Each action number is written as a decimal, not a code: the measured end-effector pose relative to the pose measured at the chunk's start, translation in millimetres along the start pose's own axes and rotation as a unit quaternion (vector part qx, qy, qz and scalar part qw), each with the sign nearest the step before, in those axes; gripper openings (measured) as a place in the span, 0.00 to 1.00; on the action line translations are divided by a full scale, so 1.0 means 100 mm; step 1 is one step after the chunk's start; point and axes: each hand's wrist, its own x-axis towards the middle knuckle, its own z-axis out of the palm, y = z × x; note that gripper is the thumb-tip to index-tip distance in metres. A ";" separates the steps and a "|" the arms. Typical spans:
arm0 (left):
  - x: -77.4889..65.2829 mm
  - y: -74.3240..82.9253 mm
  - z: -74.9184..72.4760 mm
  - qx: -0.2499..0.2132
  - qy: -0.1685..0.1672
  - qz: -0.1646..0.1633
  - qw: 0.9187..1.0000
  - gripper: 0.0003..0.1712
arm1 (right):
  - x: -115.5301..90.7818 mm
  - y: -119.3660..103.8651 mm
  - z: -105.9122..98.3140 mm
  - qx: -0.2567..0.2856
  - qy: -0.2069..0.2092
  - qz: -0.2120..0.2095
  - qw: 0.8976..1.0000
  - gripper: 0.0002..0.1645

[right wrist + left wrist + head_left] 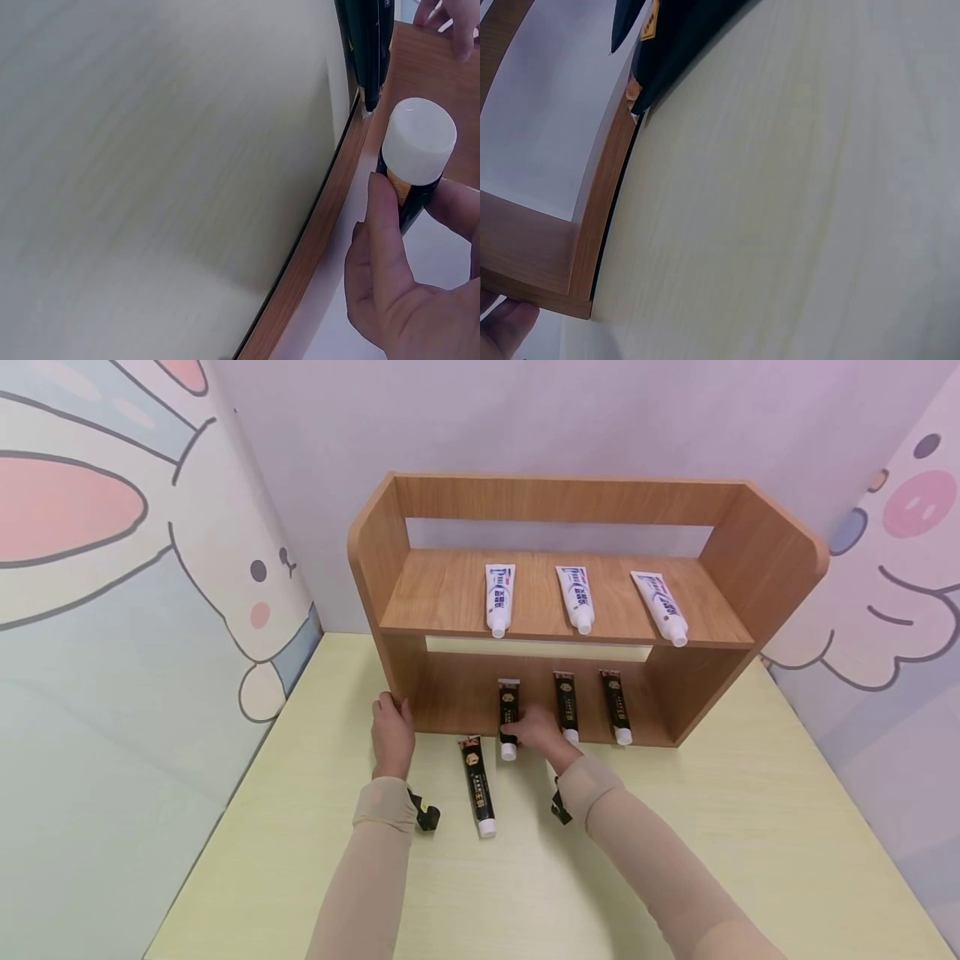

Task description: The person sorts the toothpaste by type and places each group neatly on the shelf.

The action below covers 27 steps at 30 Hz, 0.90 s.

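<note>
My right hand pinches a black toothpaste tube near its white cap, between thumb and fingers. The tube lies over the front of the lower shelf board, cap toward me. My left hand grips the left side panel of the wooden shelf, its fingers at the panel's edge. On the table between the forearms lies another black toothpaste tube, its cap pointing toward me.
Two more black tubes, one in the middle and one to the right, lie on the lower board. The upper board bears three white toothpaste tubes. Cartoon-painted walls flank the pale yellow table.
</note>
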 end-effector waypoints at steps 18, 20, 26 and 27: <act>0.01 0.01 0.00 -0.001 -0.012 -0.015 1.000 0.20 | 0.20 -0.03 -0.01 -0.014 0.011 0.003 1.000 0.23; 0.01 0.01 0.00 -0.002 -0.015 -0.017 1.000 0.20 | 0.21 -0.04 -0.01 -0.018 0.012 0.004 1.000 0.24; 0.01 -0.01 0.00 -0.007 -0.017 -0.016 1.000 0.20 | 0.24 -0.03 0.00 -0.012 0.013 0.006 1.000 0.24; 0.00 -0.01 0.01 -0.008 -0.016 -0.015 1.000 0.20 | 0.24 -0.03 0.00 -0.009 0.013 0.008 1.000 0.24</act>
